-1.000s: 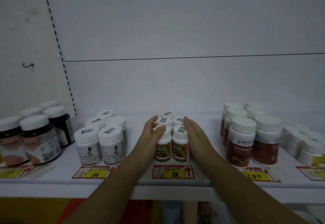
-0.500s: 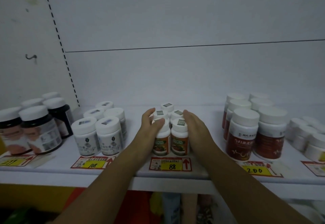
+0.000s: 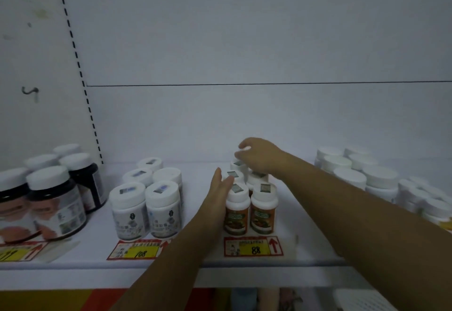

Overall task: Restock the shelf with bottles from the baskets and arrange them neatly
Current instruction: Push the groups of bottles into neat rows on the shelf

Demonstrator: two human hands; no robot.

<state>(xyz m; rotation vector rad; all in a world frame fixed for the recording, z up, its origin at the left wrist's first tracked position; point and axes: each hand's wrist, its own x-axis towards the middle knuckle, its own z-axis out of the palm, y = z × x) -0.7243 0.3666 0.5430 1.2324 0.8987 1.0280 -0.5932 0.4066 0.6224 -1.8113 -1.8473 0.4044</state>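
Centrally, my right hand (image 3: 260, 158) curls its fingertips (image 3: 242, 155) over the cap of a rear bottle (image 3: 238, 162), grip not discernible, while my left hand (image 3: 217, 197) lies flat, fingers together, against the left side of the orange-labelled bottles (image 3: 249, 209) near the shelf (image 3: 73, 265) front edge, above the price tag (image 3: 253, 246).

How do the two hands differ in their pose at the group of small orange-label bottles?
The left hand lies flat and open against the left side of the small orange-label, white-capped bottles; the right hand reaches further back, fingers curled over the rear caps. The left sits lower, beside the front bottle. Both touch the same group.
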